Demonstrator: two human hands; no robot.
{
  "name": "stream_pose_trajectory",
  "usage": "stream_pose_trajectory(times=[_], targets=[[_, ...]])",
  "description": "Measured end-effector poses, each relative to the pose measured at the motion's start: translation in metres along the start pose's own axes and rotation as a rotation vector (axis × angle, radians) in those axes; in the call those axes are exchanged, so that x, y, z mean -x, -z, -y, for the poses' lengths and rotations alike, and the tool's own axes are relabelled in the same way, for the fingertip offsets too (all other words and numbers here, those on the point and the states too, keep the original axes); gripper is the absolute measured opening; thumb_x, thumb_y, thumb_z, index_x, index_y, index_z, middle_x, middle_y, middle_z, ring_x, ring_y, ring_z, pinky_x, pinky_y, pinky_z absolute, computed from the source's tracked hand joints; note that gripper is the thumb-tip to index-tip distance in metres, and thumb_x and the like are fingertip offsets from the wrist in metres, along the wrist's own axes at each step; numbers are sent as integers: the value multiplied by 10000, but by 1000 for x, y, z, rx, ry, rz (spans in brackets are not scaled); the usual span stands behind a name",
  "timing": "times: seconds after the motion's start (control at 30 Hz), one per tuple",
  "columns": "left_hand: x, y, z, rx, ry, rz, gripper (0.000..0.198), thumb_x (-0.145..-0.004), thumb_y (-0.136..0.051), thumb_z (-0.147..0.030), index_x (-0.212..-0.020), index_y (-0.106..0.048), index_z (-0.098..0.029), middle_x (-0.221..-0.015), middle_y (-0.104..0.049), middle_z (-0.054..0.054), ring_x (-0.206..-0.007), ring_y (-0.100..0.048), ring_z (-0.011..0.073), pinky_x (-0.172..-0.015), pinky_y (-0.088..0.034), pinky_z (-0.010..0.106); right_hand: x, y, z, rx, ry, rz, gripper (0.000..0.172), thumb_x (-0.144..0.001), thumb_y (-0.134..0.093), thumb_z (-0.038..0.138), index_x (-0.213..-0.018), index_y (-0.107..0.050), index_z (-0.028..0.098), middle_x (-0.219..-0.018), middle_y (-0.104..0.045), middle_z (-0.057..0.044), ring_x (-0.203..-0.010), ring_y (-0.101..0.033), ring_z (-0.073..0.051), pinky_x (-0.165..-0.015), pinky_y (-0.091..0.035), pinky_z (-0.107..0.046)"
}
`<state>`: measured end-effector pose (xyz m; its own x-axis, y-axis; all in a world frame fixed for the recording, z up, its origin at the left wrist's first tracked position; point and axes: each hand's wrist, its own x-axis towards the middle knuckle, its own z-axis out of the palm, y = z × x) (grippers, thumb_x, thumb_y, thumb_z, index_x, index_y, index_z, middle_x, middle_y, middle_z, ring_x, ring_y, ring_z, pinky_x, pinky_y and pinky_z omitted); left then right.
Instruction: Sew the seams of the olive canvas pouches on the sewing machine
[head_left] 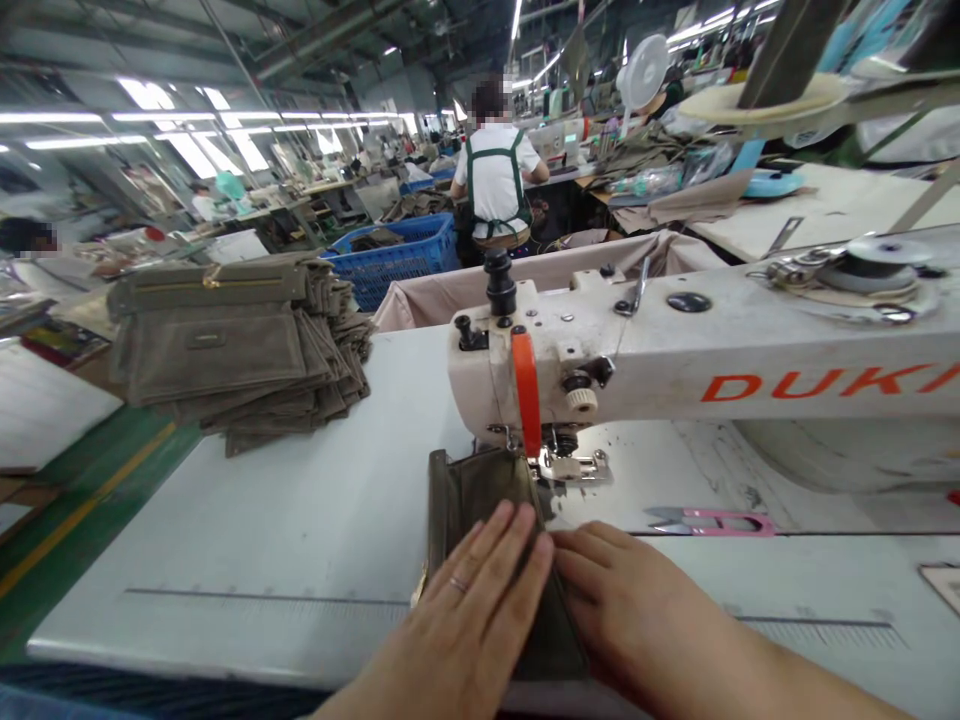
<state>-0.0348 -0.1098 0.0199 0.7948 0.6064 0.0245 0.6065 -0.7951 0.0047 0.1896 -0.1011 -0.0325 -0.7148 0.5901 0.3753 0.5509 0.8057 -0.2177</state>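
A folded olive-brown fabric bag piece [480,500] lies on the sewing machine table, its far right edge at the presser foot [559,465]. My left hand [480,600] rests flat on top of it, fingers stretched forward, a ring on one finger. At the piece's right edge, my right hand [637,610] has its fingers bent and closed on the fabric; its thumb is hidden. A bit of gold-coloured metal shows at the left edge by my left hand. The white sewing machine [637,350] has an orange guard [526,395] in front of the needle area.
Pink-handled thread snips [712,522] lie right of my right hand. A stack of similar bag pieces [232,350] stands at the table's left. Beyond are a blue crate [405,255], a pinkish cloth-lined trough [442,300] and a seated person [496,180] facing away.
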Motion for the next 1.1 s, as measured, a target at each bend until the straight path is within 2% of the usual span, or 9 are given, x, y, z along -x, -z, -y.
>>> stream_pose_trajectory(times=[0.13, 0.23, 0.43, 0.63, 0.7, 0.8, 0.9, 1.0, 1.1], targets=[[-8, -26, -9, -73, -159, 64, 665, -851, -489, -159, -1466, -256, -58, -1537, -288, 143, -1434, -217, 281, -1126, -350, 435, 17, -18, 18, 24, 25, -278, 160, -894, -549, 133, -796, -668, 178, -852, -703, -28, -839, -625, -181, -785, -527, -309], [2, -39, -1, -159, -200, 61, 617, -853, -461, -129, -1447, -312, -55, -1515, -342, 128, -1414, -273, 273, -1105, -385, 409, 23, -25, 25, 8, -3, -364, 240, -929, -456, 85, -894, -671, 187, -970, -710, -20, -919, -633, -150, -851, -520, -279], [8, -50, -2, -224, -207, 24, 581, -872, -461, -152, -1436, -346, -72, -1504, -361, 132, -1400, -297, 300, -1085, -396, 438, 23, -25, 28, -67, -83, -357, 254, -920, -456, 66, -818, -648, 196, -762, -671, -3, -736, -634, -134, -732, -544, -233], [1, -35, 13, -95, -185, 100, 686, -829, -489, -169, -1468, -260, -68, -1557, -243, 123, -1428, -240, 273, -1136, -346, 442, 21, -22, 30, -25, -39, -380, 279, -926, -450, 53, -866, -669, 216, -823, -706, 5, -753, -640, -145, -719, -540, -258], [0, -26, 17, -29, -162, 59, 623, -851, -459, -119, -1453, -302, -88, -1538, -304, 105, -1414, -279, 245, -1128, -369, 428, 20, -21, 31, -16, -39, -376, 273, -921, -462, 48, -884, -676, 214, -855, -716, 5, -772, -642, -152, -728, -537, -272], [-1, -15, 14, 94, -77, -104, 486, -913, -388, -85, -1399, -400, -90, -1430, -470, 108, -1352, -379, 220, -1085, -436, 389, 22, -21, 32, -35, -61, -348, 227, -928, -488, 81, -961, -683, 192, -908, -721, -10, -804, -639, -162, -731, -534, -291], [1, -17, 5, 176, -84, -244, 388, -964, -362, -128, -1328, -486, -76, -1279, -576, 137, -1230, -482, 241, -1007, -498, 390, 23, -22, 33, -57, -61, -354, 199, -937, -498, 116, -911, -686, 175, -875, -716, -20, -802, -626, -168, -732, -526, -304], [4, -29, -2, 293, -94, -211, 297, -977, -401, -150, -1213, -579, -117, -1103, -630, 111, -1019, -561, 226, -891, -538, 388, 25, -21, 34, -87, -69, -345, 241, -966, -457, 162, -871, -678, 178, -883, -708, -31, -830, -614, -174, -751, -515, -315], [7, -39, -2, 395, -44, -158, 248, -979, -422, -140, -1154, -598, -139, -1005, -631, 86, -919, -561, 202, -832, -524, 375, 27, -16, 36, -130, -97, -304, 260, -973, -422, 158, -918, -676, 170, -875, -693, -43, -816, -593, -176, -752, -504, -324]])
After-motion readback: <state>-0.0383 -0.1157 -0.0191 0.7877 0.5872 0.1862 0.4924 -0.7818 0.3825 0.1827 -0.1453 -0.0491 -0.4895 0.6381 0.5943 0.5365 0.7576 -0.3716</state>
